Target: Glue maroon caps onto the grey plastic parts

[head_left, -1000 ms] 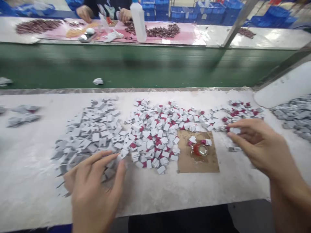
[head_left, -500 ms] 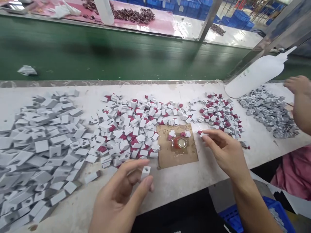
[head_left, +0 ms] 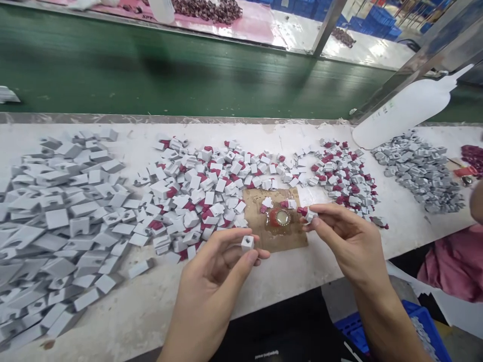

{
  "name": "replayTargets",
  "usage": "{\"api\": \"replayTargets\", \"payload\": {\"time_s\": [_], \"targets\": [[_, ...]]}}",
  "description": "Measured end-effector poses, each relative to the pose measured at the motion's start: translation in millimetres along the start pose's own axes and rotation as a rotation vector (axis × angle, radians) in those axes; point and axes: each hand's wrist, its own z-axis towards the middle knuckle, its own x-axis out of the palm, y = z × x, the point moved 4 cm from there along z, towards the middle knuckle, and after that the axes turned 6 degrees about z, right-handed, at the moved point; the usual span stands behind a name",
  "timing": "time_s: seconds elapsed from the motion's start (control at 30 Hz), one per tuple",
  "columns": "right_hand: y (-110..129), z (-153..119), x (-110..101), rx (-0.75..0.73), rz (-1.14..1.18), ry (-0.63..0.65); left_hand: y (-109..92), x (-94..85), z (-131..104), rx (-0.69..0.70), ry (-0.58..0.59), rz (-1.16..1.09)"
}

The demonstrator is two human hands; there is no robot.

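My left hand (head_left: 222, 274) pinches a small light-grey plastic block (head_left: 247, 243) with a round hole in its end, held above the bench's near edge. Between the thumb and fingers of my right hand (head_left: 341, 236) is a small grey-and-maroon piece (head_left: 305, 213), over the right side of a brown cardboard square (head_left: 260, 236). On that wet-looking cardboard lies a round, ridged-edge cap (head_left: 283, 217) beside a red patch. Two more grey-and-maroon pieces (head_left: 288, 204) rest along its upper part. The two held parts are apart from each other.
Loose grey blocks (head_left: 56, 218) cover the bench's left. Grey-and-maroon pieces (head_left: 211, 181) are heaped mid-bench, with small grey parts (head_left: 418, 171) further right. A white squeeze bottle (head_left: 407, 113) leans there. Beyond runs a green belt (head_left: 226, 90). Another person's pink clothing (head_left: 453, 266) shows at right.
My left hand has moved right and up with the grey block, towards the cardboard. My right hand has brought its piece slightly left, over the cardboard's edge. The other person's hand has mostly left view.
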Motion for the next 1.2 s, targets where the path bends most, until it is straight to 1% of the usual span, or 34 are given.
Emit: {"api": "replayTargets", "payload": {"time_s": [0.1,0.2,0.27,0.37,0.47,0.57,0.67,0.73,0.83,0.97,1.03,1.13,1.2], "targets": [[5.6,-5.4,8.2,-0.024,0.024,0.041,-2.1,5.5,2.7,0.012,0.032,-0.007],[10.2,-7.0,11.2,-0.067,-0.053,0.054,-6.3,8.7,4.0,0.011,0.044,0.015],[11.5,-7.0,11.1,-0.084,-0.085,0.05,-7.1,7.9,4.5,-0.006,0.028,0.038],[10.7,-7.6,11.5,-0.072,-0.052,0.065,-4.3,4.1,6.2,-0.014,0.028,0.056],[9.1,-8.9,12.4,-0.062,-0.045,0.075,-1.8,1.3,8.4,0.011,0.063,-0.001],[8.7,-9.9,12.5,-0.073,-0.088,0.073,-2.2,2.1,7.6,-0.006,0.109,-0.069],[9.6,-10.5,12.7,-0.104,-0.121,0.082,-2.8,4.3,4.2,-0.04,0.135,-0.079],[9.8,-10.9,13.2,-0.116,-0.14,0.091,-2.5,5.7,2.6,-0.034,0.142,-0.07],[9.2,-11.8,14.0,-0.125,-0.16,0.097,-2.5,8.3,3.6,0.015,0.127,-0.065],[7.3,-12.6,14.6,-0.126,-0.172,0.092,-5.0,10.5,9.1,0.057,0.053,-0.107],[6.7,-12.4,15.2,-0.121,-0.172,0.094,-4.9,11.0,11.0,0.036,0.047,-0.115],[7.3,-12.0,16.2,-0.127,-0.171,0.093,-2.4,10.3,11.2,-0.024,0.068,-0.063],[8.2,-11.9,16.5,-0.133,-0.177,0.091,-1.9,9.7,10.2,-0.034,0.074,-0.041]]}}
